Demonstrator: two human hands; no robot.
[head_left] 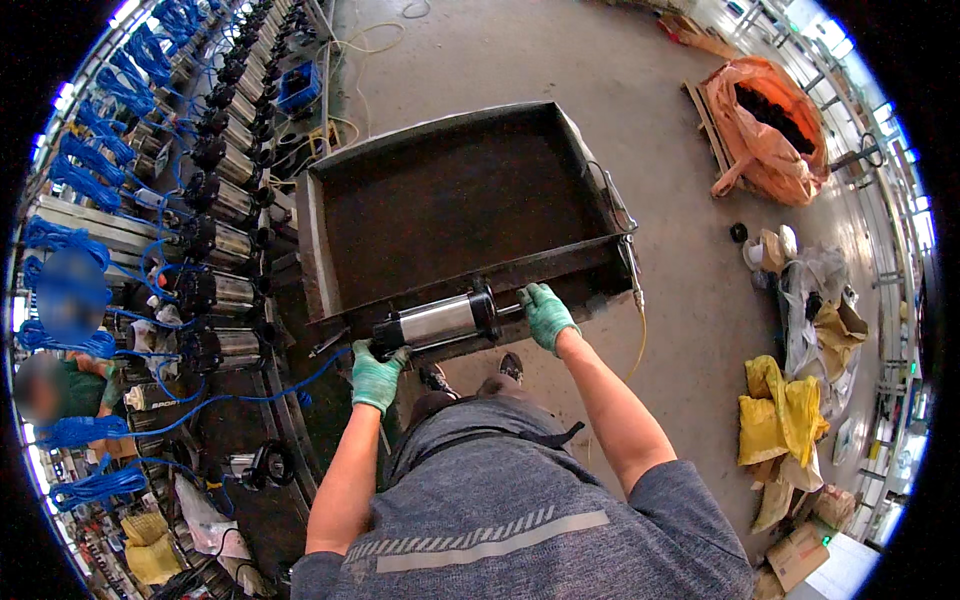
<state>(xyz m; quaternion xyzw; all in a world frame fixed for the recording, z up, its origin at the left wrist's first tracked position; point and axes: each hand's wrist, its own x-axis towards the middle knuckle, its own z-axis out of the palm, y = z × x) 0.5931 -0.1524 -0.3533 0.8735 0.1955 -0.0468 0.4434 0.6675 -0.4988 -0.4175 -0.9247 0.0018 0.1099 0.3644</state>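
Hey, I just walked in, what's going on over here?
A person in green gloves holds a metal pump level across the near rim of a big dark steel tray. The left hand grips the black end where a blue cable comes out; the right hand holds the other end. To the left, rows of similar pumps with coiled blue cables stand on racks.

Orange bulk sack (765, 125) upper right, yellow bags (780, 410), brown cardboard box (798, 555) lower right
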